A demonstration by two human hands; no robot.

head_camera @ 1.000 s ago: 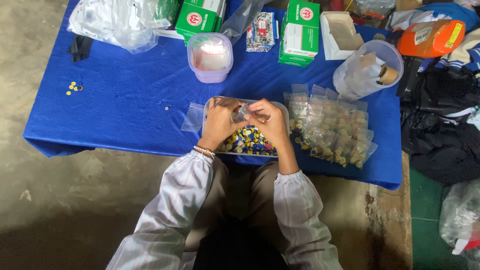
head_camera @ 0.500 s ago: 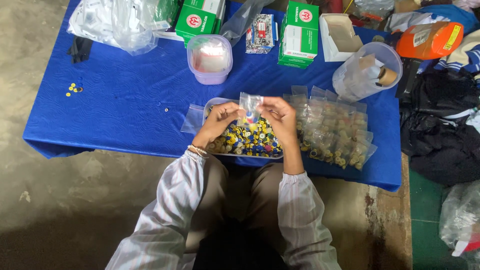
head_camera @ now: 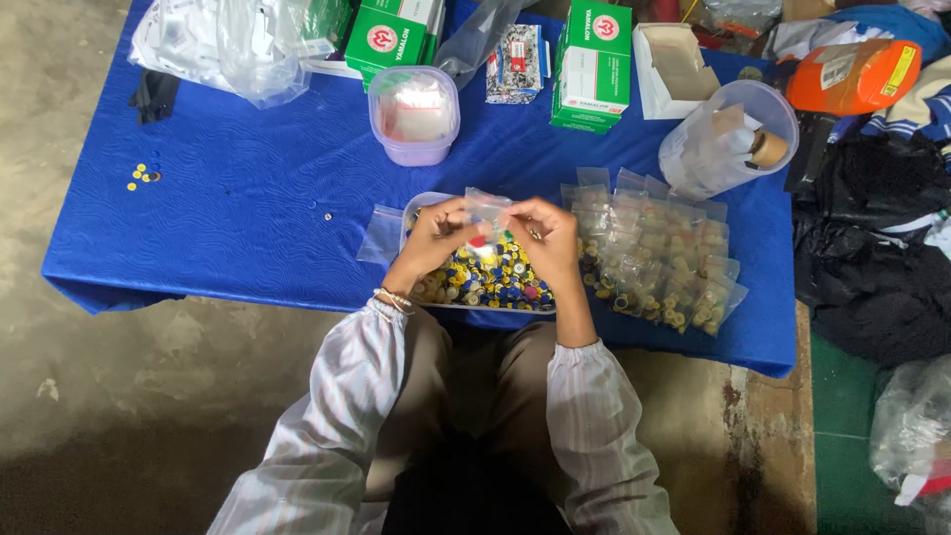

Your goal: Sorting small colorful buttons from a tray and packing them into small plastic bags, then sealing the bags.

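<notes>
single head cam, looking steeply down from above, facing fwd over lap, taking in blue table [head_camera: 248, 198] edge to edge, mid-range

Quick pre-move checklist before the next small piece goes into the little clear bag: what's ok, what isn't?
1. Small clear plastic bag pinched by left hand and right hand: ok.
2. Bag held over the shallow tray of small yellow, blue and red pieces: ok.
3. Bag mouth open: cannot tell, fingers hide it.
4. Contents of the bag: cannot tell, too small; something red shows at its lower edge.
5. Pile of filled clear bags lies right of the tray, apart from the hands: ok.
6. Spare flat empty bag lies left of the tray on the blue tablecloth: ok.
</notes>
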